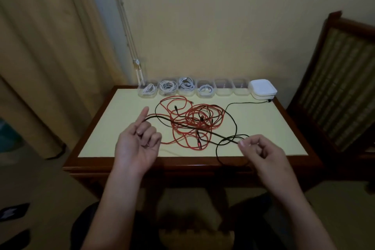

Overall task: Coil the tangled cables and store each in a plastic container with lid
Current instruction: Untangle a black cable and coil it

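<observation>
A tangle of red cables (190,124) lies in the middle of the table (263,126). A black cable (231,116) runs through and around the tangle. My left hand (140,140) holds one end of the black cable, index finger raised and the other fingers curled. My right hand (261,152) pinches the same cable near the table's front right, and the stretch between my hands is taut above the red tangle. A black loop hangs over the front edge below my right hand.
Along the back edge stand several clear plastic containers; those on the left (168,87) hold coiled white cables, two on the right (232,87) hold nothing. A stack of white lids (262,88) sits at the back right. A wooden chair (334,79) stands right, a curtain left.
</observation>
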{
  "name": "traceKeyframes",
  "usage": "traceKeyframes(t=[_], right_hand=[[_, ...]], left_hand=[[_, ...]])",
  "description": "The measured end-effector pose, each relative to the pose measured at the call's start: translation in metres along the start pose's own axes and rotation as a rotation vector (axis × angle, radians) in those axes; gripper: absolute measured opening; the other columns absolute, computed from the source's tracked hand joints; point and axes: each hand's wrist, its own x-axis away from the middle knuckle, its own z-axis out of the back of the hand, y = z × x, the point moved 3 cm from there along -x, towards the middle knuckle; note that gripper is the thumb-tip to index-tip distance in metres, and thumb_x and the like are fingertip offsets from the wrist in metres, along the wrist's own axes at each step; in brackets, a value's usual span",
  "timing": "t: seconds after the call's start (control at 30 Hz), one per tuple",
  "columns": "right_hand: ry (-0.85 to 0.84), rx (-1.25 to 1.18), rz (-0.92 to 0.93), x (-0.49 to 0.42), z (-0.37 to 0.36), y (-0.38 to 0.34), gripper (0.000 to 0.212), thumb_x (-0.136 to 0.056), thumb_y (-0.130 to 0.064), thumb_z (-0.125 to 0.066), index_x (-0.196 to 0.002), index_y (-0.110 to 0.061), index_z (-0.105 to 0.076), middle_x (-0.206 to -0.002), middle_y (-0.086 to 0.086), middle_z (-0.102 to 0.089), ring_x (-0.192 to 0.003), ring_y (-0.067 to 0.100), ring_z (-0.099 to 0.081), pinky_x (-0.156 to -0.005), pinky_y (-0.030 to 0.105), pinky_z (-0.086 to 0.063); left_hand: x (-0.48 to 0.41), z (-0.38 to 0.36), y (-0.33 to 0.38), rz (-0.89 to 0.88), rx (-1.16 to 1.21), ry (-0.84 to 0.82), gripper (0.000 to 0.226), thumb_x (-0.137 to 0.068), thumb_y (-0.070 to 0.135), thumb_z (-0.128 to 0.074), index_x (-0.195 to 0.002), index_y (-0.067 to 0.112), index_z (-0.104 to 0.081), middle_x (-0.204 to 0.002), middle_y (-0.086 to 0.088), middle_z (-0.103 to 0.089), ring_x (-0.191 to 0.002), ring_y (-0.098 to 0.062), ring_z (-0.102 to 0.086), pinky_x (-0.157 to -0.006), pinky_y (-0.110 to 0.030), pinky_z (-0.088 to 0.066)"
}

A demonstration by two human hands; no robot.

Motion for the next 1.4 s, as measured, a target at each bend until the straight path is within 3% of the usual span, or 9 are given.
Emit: traceKeyframes(t=[0.17,0.3,0.53,0.67,0.77,0.87,1.0,1.2,1.4], right_hand=[[0.069,0.141,0.198,0.015,0.021,-0.015,0.011,-0.093,-0.024,-0.071,-0.084,-0.019,-0.067,-0.059,-0.008,-0.045,-0.055,0.005,-0.041,-0.053,0.015,-0.035],[0.129,0.315,0.304,0.030,0.020,-0.012,0.016,-0.094,-0.024,-0.069,-0.079,-0.024,-0.066,-0.063,-0.012,-0.057,-0.061,0.003,-0.052,-0.055,0.012,-0.038],[0.035,0.565,0.546,0.036,0.000,-0.017,0.020,-0.096,-0.023,-0.064,-0.077,-0.017,-0.065,-0.072,-0.008,-0.065,-0.071,0.007,-0.058,-0.066,0.017,-0.041],[0.051,0.496,0.604,0.035,-0.011,-0.030,0.024,-0.098,-0.024,-0.058,-0.077,-0.016,-0.066,-0.069,-0.012,-0.062,-0.069,0.003,-0.058,-0.061,0.013,-0.037],[0.080,0.477,0.618,0.028,-0.019,-0.035,0.027,-0.099,-0.025,-0.058,-0.077,-0.013,-0.066,-0.066,-0.011,-0.060,-0.064,0.006,-0.054,-0.060,0.018,-0.038],[0.101,0.450,0.593,0.021,-0.026,-0.038,0.029,-0.101,-0.028,-0.057,-0.077,-0.015,-0.064,-0.063,-0.010,-0.057,-0.062,0.009,-0.053,-0.059,0.017,-0.037],[0.115,0.297,0.477,0.015,-0.034,-0.039,0.025,-0.102,-0.033,-0.059,-0.080,-0.021,-0.062,-0.067,-0.006,-0.061,-0.062,0.006,-0.052,-0.058,0.015,-0.036],[-0.031,0.082,0.405,0.027,-0.046,-0.032,0.035,-0.104,-0.036,-0.050,-0.077,-0.019,-0.064,-0.064,-0.012,-0.058,-0.062,0.002,-0.050,-0.059,0.024,-0.040],[0.056,0.091,0.353,0.032,-0.051,-0.027,0.042,-0.105,-0.037,-0.051,-0.066,-0.023,-0.054,-0.055,-0.010,-0.047,-0.052,0.003,-0.040,-0.051,0.022,-0.032]], left_hand=[[0.039,-0.003,0.004,-0.081,-0.044,-0.052,0.037,-0.102,0.012,-0.039,-0.132,0.009,-0.061,-0.065,0.006,-0.041,-0.051,-0.007,-0.027,-0.052,-0.023,-0.024],[0.061,-0.008,0.002,-0.135,-0.115,-0.139,0.035,-0.100,0.013,-0.050,-0.133,0.010,-0.060,-0.079,0.003,-0.063,-0.062,-0.008,-0.053,-0.063,-0.023,-0.039],[0.073,-0.017,-0.027,-0.317,-0.682,-0.254,0.043,-0.104,0.011,-0.049,-0.146,0.019,-0.045,-0.106,-0.009,-0.076,-0.099,-0.019,-0.073,-0.087,-0.026,-0.057],[0.077,-0.016,-0.048,-0.300,-0.967,-0.386,0.047,-0.104,0.012,-0.049,-0.150,0.021,-0.040,-0.102,-0.008,-0.077,-0.096,-0.023,-0.074,-0.088,-0.030,-0.058],[0.078,-0.016,-0.061,-0.216,-1.077,-0.473,0.047,-0.105,0.014,-0.046,-0.150,0.025,-0.040,-0.094,-0.002,-0.076,-0.076,-0.018,-0.071,-0.077,-0.027,-0.057],[0.079,-0.018,-0.071,-0.065,-0.995,-0.516,0.042,-0.108,0.014,-0.039,-0.149,0.021,-0.043,-0.077,-0.001,-0.065,-0.050,-0.010,-0.044,-0.056,-0.024,-0.040],[0.081,-0.022,-0.077,0.211,-0.540,-0.527,0.042,-0.099,0.010,-0.039,-0.138,0.011,-0.054,-0.065,0.001,-0.039,-0.047,-0.007,-0.013,-0.045,-0.023,-0.012],[0.076,-0.023,-0.074,0.351,-0.279,-0.472,0.048,-0.092,0.023,-0.048,-0.137,0.009,-0.060,-0.056,0.008,-0.028,-0.042,-0.006,-0.009,-0.035,-0.018,-0.012],[0.074,-0.018,-0.082,0.240,-0.382,-0.407,0.034,-0.104,0.021,-0.041,-0.126,0.007,-0.063,-0.058,0.006,-0.026,-0.045,-0.006,-0.010,-0.039,-0.020,-0.009]])
